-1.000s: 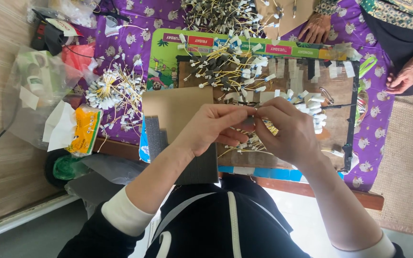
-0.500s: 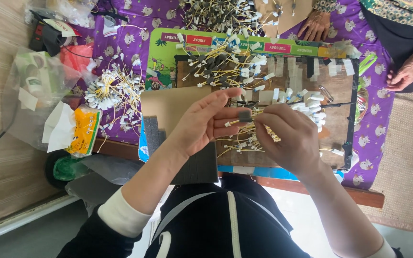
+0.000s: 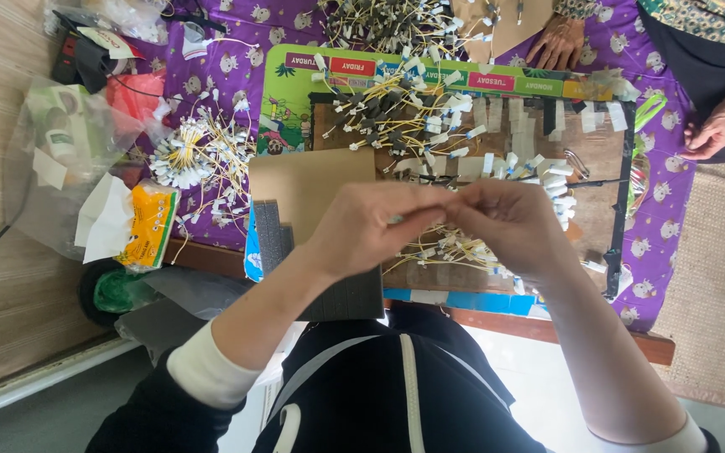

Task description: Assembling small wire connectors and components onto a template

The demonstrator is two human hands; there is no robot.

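- Where the two hands meet above the board, the left hand (image 3: 371,231) and right hand (image 3: 513,226) press their fingertips together on something too small to make out, probably one thin yellow wire piece with a white tag; both are pinched narrow, so the work can be done at the fingertips.
- Just below the pinch lies a small heap of yellow wire pieces (image 3: 451,250), near enough to draw from.
- Beyond the pinch, a larger tangle of tagged wires (image 3: 396,117) rests on the brown board (image 3: 597,155), which serves as a flat work surface.
- Left of the pinch sit a cardboard sheet (image 3: 308,180) and dark foam strips (image 3: 268,235).
- Farther left, a bundled bunch of wires (image 3: 186,155) lies on the purple cloth (image 3: 669,218).
- Far beyond, another person's hand (image 3: 557,42) rests apart.
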